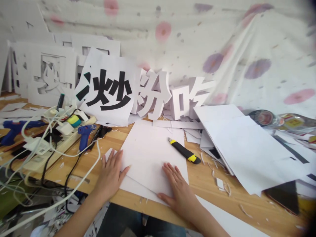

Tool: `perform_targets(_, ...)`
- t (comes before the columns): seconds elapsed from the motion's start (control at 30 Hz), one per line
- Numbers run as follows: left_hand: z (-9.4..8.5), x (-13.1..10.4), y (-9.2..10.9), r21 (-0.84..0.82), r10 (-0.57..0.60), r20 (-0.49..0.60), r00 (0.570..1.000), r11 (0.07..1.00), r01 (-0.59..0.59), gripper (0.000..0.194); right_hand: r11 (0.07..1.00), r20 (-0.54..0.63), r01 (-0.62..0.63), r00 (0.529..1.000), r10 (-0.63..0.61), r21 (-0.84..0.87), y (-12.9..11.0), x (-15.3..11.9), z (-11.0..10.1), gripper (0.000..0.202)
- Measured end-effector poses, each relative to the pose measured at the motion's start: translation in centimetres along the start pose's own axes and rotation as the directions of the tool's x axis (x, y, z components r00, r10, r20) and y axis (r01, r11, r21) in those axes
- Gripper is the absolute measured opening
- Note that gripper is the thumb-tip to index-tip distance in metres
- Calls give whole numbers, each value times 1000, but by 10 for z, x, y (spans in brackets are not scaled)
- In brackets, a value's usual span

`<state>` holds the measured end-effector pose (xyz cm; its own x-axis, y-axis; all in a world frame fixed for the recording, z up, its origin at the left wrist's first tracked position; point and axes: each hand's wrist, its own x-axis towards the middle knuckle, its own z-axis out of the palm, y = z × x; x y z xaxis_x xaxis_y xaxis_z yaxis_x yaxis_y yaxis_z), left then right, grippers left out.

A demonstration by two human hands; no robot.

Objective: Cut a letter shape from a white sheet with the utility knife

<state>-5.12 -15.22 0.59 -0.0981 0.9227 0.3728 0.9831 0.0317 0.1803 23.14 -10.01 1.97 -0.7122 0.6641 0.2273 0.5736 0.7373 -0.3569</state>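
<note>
White sheets point(148, 148) lie stacked on the wooden table in front of me, their edges not quite lined up. Flat on the left edge of the sheets rests my left hand point(112, 171), fingers stretched out. My right hand point(175, 187) lies on the lower right part, its fingers spread and nothing in them. A black and yellow utility knife point(184, 150) lies diagonally on the sheets, beyond my right hand. Whether the top layer is paper or thin board I cannot tell.
Behind stand a printed black character sheet point(106, 89) and white cut-out characters point(155, 93). Blue glue guns point(85, 136), a power strip point(59, 144) and tangled cables crowd the left. More white sheets point(242, 144), a tape roll point(261, 117) and scraps lie right.
</note>
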Motion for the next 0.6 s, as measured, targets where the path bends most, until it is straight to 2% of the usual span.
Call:
perform_targets(0.17,1,12,-2,-46,16,2,1000,999,-16,56,999,63,29,998,-30,15,14,7,-9,74)
perform_targets(0.27,-2,12,-4,-80,-1,-12,1000,997,0,51,993,154,98,982,-106,62,23,5,-20,81)
perform_targets(0.33,-6,8,-6,-92,-15,-9,1000,996,15,46,992,183,107,976,-118,69,28,0,-26,78)
perform_targets(0.5,-28,-4,-12,-191,-30,10,999,981,32,41,996,182,75,980,-83,49,31,-11,-30,65)
perform_targets(0.6,-45,-7,-10,-251,111,132,985,965,-75,53,995,167,95,981,-100,38,30,-12,-30,64)
